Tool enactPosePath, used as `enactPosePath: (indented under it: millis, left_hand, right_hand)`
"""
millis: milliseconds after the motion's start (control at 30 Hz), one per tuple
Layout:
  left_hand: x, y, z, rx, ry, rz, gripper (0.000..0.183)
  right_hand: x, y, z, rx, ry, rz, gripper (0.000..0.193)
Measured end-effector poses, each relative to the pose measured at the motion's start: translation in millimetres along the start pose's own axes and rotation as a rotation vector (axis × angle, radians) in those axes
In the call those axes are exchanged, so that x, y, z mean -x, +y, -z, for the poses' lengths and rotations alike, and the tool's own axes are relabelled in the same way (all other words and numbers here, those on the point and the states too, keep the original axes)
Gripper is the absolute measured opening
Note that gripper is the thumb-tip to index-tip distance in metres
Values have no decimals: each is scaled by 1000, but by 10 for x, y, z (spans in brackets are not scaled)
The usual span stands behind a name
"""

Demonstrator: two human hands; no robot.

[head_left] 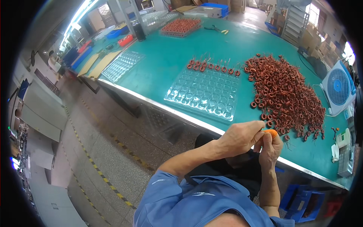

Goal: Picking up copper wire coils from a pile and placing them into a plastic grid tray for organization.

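- Evidently, we count two bare hands, the left hand (240, 137) and the right hand (271, 151), meeting fingertip to fingertip by the near table edge.
- We see both with fingers drawn closely together in a pinch, an orange piece (272, 132) showing at the tips; whether it is held or worn on a finger, and whether anything else is gripped, we cannot tell.
- We count about eleven red-brown ring coils (217, 67) with wire ends in one clear tray (201, 99): roughly eight along its far row, three in the next.
- We find one big heap of similar rings (285, 92), too many to count; its nearest ones lie just beyond the fingertips.
- From the grip, we have the tray ahead and to the left, the heap ahead and to the right.
- Around these we note one blue-and-white fan (338, 84) right of the heap, one filled tray (180, 27) at the far side, one dark pair of pliers (212, 28) near it, and clear trays (123, 66) at the table's left end.
- Fingers block our view of the pinch itself.
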State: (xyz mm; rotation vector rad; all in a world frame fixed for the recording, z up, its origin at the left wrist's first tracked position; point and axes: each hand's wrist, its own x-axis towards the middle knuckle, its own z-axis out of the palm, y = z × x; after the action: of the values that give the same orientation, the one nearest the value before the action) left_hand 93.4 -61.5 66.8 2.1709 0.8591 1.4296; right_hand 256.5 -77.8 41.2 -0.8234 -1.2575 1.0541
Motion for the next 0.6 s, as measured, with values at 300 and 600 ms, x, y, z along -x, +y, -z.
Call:
enactPosePath:
  millis: [300, 600]
  left_hand:
    - [-105, 21, 274, -85, -387, -21, 17]
    - [-52, -85, 167, 5, -334, 273, 27]
  right_hand:
    - [-64, -141, 47, -160, -85, -303, 26]
    - [76, -218, -113, 362, 121, -131, 12]
